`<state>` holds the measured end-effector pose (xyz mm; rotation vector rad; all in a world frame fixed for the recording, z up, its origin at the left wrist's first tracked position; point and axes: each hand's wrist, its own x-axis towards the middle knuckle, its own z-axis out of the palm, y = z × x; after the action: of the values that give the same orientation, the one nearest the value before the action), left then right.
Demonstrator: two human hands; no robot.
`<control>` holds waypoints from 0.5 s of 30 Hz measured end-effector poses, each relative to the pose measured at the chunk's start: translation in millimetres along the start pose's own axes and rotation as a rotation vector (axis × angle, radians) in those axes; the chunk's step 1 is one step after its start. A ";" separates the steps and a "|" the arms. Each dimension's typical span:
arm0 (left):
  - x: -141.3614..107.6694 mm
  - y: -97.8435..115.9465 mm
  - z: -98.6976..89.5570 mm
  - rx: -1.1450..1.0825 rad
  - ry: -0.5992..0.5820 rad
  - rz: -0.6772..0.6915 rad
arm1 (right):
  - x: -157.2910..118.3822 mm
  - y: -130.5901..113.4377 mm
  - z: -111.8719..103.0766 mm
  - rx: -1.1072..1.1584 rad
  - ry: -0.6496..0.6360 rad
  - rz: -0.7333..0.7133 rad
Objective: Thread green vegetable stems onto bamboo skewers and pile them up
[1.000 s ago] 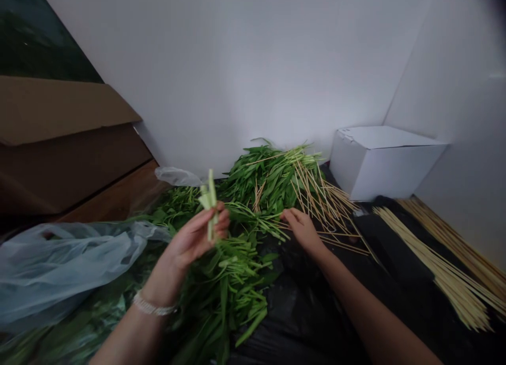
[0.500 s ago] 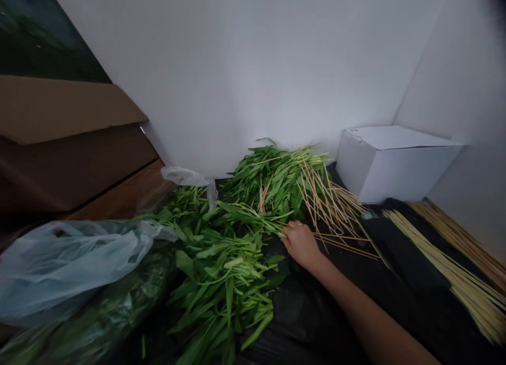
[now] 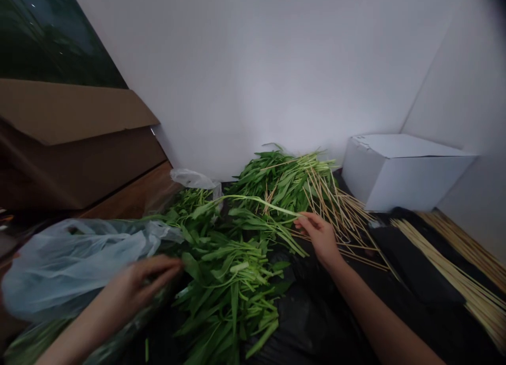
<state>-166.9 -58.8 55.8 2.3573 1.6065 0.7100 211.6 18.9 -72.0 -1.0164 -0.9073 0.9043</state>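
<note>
My right hand (image 3: 321,237) pinches the pale cut end of a long water spinach stem (image 3: 272,205). The stem reaches leftward over the loose greens, slightly raised, its leaves at the far end. Somewhat blurred, my left hand (image 3: 144,280) hovers beside the left edge of the front heap of water spinach (image 3: 233,280), fingers and thumb apart with nothing seen between them. A second heap of water spinach (image 3: 256,175) lies against the wall. Thin wooden sticks (image 3: 336,201) are strewn over its right side, just beyond my right hand.
A bluish plastic bag (image 3: 79,270) lies at left over bagged greens. Behind it stands an open cardboard box (image 3: 87,159). At right are a white box (image 3: 419,180), a black block (image 3: 415,265) and bundles of pale sticks (image 3: 446,270). Black plastic sheeting (image 3: 308,317) covers the surface.
My right hand has risen and shifted slightly right, lifting one water spinach stem off the others. My left hand has come into view from the lower left.
</note>
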 end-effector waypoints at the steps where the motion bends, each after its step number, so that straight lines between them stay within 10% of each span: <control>1: 23.1 7.6 3.4 0.028 0.030 0.081 | -1.2 -1.9 1.2 0.019 -0.009 0.002; 5: 98.0 27.3 35.0 0.176 0.298 0.290 | -3.4 -7.5 3.0 0.096 -0.050 0.021; 10: 137.4 20.1 77.8 0.335 0.137 0.218 | 1.3 -13.5 1.0 0.208 -0.045 0.073; 15: 149.5 33.2 96.7 -0.061 -0.016 0.107 | -0.7 -16.0 4.9 0.359 -0.067 0.182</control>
<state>-48.2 75.0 27.2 2.4129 1.4401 0.7478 209.8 15.5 -55.8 -0.7692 -0.6818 1.2116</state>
